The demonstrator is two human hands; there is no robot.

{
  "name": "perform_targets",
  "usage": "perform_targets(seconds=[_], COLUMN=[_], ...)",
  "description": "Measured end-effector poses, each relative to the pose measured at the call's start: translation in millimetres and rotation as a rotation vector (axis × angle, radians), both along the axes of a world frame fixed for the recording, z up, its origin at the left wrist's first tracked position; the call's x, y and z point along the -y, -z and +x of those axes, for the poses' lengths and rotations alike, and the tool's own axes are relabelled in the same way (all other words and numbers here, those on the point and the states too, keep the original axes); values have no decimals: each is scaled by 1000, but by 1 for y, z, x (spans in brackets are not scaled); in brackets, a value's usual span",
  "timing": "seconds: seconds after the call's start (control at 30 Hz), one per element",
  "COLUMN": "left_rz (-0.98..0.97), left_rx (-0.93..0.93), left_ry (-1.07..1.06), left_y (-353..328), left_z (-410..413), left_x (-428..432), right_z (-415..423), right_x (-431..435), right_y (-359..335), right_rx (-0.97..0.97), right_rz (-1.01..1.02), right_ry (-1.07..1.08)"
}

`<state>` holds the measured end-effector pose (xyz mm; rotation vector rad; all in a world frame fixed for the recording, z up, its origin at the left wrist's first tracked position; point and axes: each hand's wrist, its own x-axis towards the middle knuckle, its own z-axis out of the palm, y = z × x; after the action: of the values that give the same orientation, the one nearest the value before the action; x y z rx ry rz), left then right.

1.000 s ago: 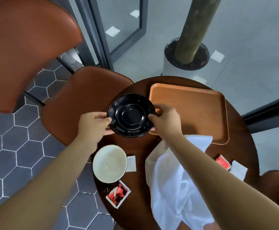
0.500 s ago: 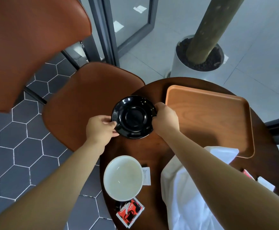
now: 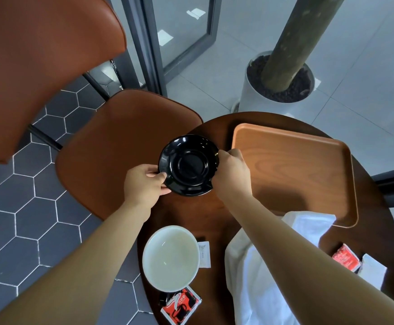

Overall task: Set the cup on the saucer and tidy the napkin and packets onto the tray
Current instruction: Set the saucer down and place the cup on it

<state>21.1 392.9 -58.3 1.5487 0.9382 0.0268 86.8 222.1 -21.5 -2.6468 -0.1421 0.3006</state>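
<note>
A black saucer (image 3: 189, 165) is held over the left part of the round dark wood table (image 3: 191, 214), just left of the orange tray (image 3: 294, 170). My left hand (image 3: 144, 184) pinches its left rim and my right hand (image 3: 232, 168) grips its right rim. The white cup (image 3: 171, 258) stands near the table's front left edge. A white napkin (image 3: 256, 277) lies crumpled under my right forearm, its corner touching the tray. A red-and-black packet (image 3: 182, 306) lies in front of the cup, a white packet (image 3: 204, 254) to its right, and a red packet (image 3: 346, 259) and a white one (image 3: 372, 269) at the right.
A brown leather chair (image 3: 125, 146) is pushed against the table's left side, its back (image 3: 39, 62) rising at the far left. Beyond the table a white planter (image 3: 252, 95) holds a tree trunk. A glass door frame (image 3: 149, 50) stands at the back.
The saucer has come off the tray's left edge and now sits to the left of it, both hands still on its rim. The view has shifted left, so the tray appears further right.
</note>
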Motion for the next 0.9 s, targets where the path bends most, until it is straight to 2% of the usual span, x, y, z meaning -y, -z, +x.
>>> perform_targets(seconds=[0.13, 0.37, 0.63, 0.7, 0.8, 0.9], left_rz=[-20, -10, 33, 190, 659, 947], left_rx=[8, 28, 30, 27, 83, 156], left_ry=[-18, -39, 26, 86, 286, 519], left_y=[0, 2, 1, 0, -3, 2], left_z=[1, 1, -1, -7, -27, -51], left_x=[2, 4, 0, -3, -8, -12], right_z=[-4, -9, -10, -11, -15, -28], right_x=[2, 7, 10, 12, 16, 21], right_y=[2, 4, 7, 5, 0, -9], right_rx=[18, 69, 65, 60, 67, 62], right_rz=[-26, 53, 75, 94, 152, 241], right_ry=[0, 6, 4, 7, 2, -15])
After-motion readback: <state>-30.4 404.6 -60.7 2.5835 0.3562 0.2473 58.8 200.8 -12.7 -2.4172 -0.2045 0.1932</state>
